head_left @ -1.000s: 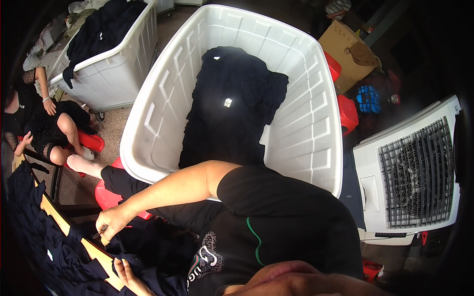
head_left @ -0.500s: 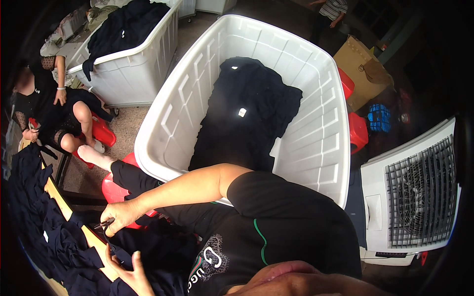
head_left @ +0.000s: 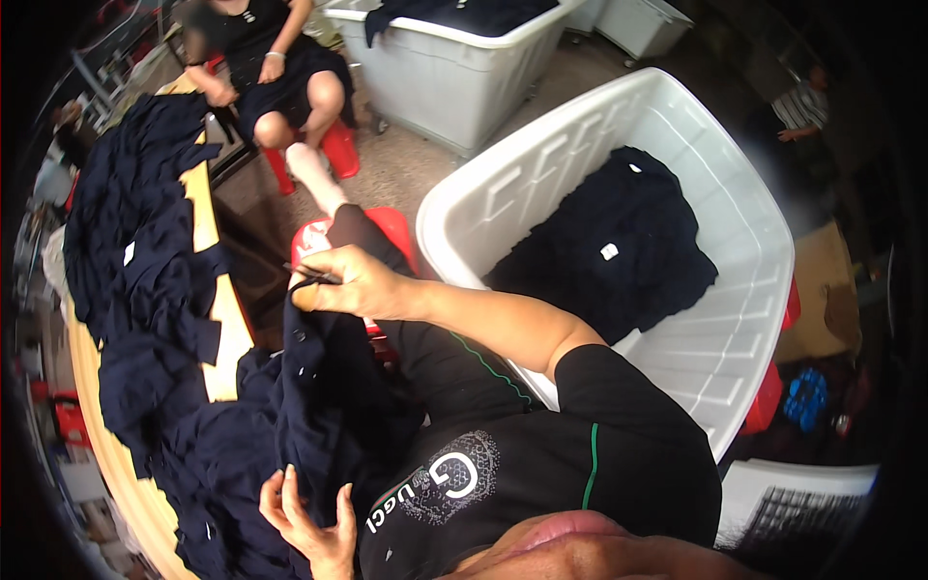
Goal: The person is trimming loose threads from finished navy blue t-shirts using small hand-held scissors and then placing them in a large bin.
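Note:
My right hand (head_left: 360, 282) is closed round a small dark pair of thread snips (head_left: 314, 275). Its fingers also pinch the upper edge of a navy garment (head_left: 319, 387), which hangs down from them and shows a button or two along its edge. At the lower end of that garment is my left hand (head_left: 311, 527), fingers spread and thumb apart, lying against the cloth. I cannot tell whether it grips any fabric. More navy garments (head_left: 145, 261) are heaped on the table beside both hands, one with a white label.
The pale wooden table edge (head_left: 230, 324) curves along the left. A white plastic tub (head_left: 454, 208) with navy garments stands to the right, and another white bin (head_left: 435, 87) lies beyond. A co-worker (head_left: 261, 58) sits at the far end. A red stool (head_left: 391, 232) is close by.
The view has turned toward the left, over the table. My right hand has raised the garment's edge along with the snips, and my left hand is farther from it, fingers still spread.

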A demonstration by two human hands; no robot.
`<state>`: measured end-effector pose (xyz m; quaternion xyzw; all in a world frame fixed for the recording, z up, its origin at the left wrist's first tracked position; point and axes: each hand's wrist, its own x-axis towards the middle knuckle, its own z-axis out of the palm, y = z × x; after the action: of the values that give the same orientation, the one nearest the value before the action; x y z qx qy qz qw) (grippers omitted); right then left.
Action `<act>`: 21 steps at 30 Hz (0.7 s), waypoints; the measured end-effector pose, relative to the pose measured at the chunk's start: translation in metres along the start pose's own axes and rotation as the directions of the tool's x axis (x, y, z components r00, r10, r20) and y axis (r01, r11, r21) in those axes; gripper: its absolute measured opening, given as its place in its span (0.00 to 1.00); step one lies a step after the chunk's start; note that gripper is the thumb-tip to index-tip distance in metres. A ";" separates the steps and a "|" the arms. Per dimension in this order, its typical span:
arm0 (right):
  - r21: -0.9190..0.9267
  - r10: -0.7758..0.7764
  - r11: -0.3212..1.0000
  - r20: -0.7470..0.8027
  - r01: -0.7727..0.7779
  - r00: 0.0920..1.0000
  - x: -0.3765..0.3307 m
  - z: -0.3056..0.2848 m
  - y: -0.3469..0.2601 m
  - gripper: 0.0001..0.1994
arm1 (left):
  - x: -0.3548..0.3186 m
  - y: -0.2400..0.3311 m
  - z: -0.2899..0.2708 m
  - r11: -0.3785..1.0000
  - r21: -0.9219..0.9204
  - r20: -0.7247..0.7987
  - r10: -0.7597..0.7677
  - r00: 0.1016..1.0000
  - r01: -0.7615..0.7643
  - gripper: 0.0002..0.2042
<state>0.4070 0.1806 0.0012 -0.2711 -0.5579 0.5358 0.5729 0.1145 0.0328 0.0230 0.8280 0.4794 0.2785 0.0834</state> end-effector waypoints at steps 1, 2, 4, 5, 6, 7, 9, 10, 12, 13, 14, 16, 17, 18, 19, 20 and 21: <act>0.025 0.007 1.000 -0.010 -0.007 1.000 0.000 0.003 -0.003 0.09 | -0.013 -0.007 0.004 0.999 0.044 -0.036 -0.005 0.999 0.006 0.38; 0.099 0.001 0.995 0.009 -0.002 1.000 0.000 0.006 0.001 0.09 | -0.020 -0.003 0.001 0.983 0.043 -0.004 -0.179 0.984 0.179 0.39; 0.069 0.012 0.998 -0.021 -0.010 1.000 -0.001 0.012 -0.002 0.09 | -0.026 0.005 -0.002 0.885 0.087 0.038 -0.462 0.886 0.457 0.40; 0.080 -0.025 0.996 -0.015 0.026 1.000 -0.002 0.014 -0.004 0.08 | -0.033 -0.005 0.002 0.887 0.147 0.015 -0.445 0.896 0.438 0.38; 0.082 0.037 0.996 -0.013 -0.036 0.999 -0.006 0.016 -0.009 0.07 | -0.039 -0.016 0.007 0.883 0.205 -0.008 -0.431 0.902 0.423 0.37; 0.075 0.047 0.996 -0.001 -0.047 0.999 -0.007 0.019 -0.014 0.07 | -0.046 -0.026 0.010 0.885 0.185 0.003 -0.435 0.900 0.427 0.31; 0.047 0.047 0.998 0.018 -0.048 0.999 -0.012 0.026 -0.024 0.08 | -0.052 -0.044 0.012 0.927 0.188 -0.027 -0.324 0.946 0.323 0.25; -0.008 0.019 1.000 0.059 -0.018 0.998 -0.011 0.028 -0.027 0.09 | -0.053 -0.051 0.012 0.935 0.161 -0.093 -0.304 0.948 0.316 0.21; -0.082 -0.034 0.996 0.145 0.046 0.989 -0.012 0.035 -0.038 0.10 | -0.056 -0.067 0.006 0.943 0.047 -0.240 -0.308 0.920 0.328 0.19; -0.068 -0.021 0.997 0.193 0.035 0.981 -0.011 0.039 -0.045 0.09 | -0.058 -0.075 0.000 0.932 0.055 -0.312 -0.326 0.892 0.359 0.19; -0.060 -0.009 0.998 0.234 0.024 0.972 -0.012 0.044 -0.052 0.09 | -0.056 -0.081 -0.009 0.928 0.032 -0.370 -0.334 0.867 0.372 0.19; -0.091 -0.039 0.993 0.301 0.069 0.953 -0.012 0.058 -0.062 0.08 | -0.053 -0.094 -0.036 0.913 -0.066 -0.478 -0.383 0.791 0.402 0.19; -0.181 -0.086 0.971 0.340 0.156 0.936 -0.011 0.064 -0.068 0.10 | -0.052 -0.101 -0.050 0.917 -0.061 -0.545 -0.361 0.757 0.394 0.19; -0.169 -0.043 0.979 0.387 0.117 0.921 -0.011 0.071 -0.073 0.09 | -0.051 -0.108 -0.067 0.910 -0.060 -0.583 -0.366 0.725 0.411 0.19; -0.183 -0.086 0.965 0.450 0.186 0.889 -0.008 0.079 -0.078 0.09 | -0.050 -0.115 -0.083 0.913 -0.106 -0.624 -0.369 0.689 0.394 0.17; -0.142 -0.145 0.958 0.507 0.248 0.850 -0.006 0.088 -0.079 0.09 | -0.060 -0.136 -0.100 0.903 -0.089 -0.645 -0.374 0.667 0.420 0.20; -0.015 -0.186 0.973 0.525 0.228 0.830 -0.003 0.106 -0.073 0.08 | -0.064 -0.137 -0.123 0.901 -0.157 -0.720 -0.384 0.577 0.404 0.19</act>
<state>0.3321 0.1267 0.0906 -0.0760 -0.7383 0.5017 0.4443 -0.0790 0.0348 0.0453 0.5178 0.6464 0.5563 -0.0672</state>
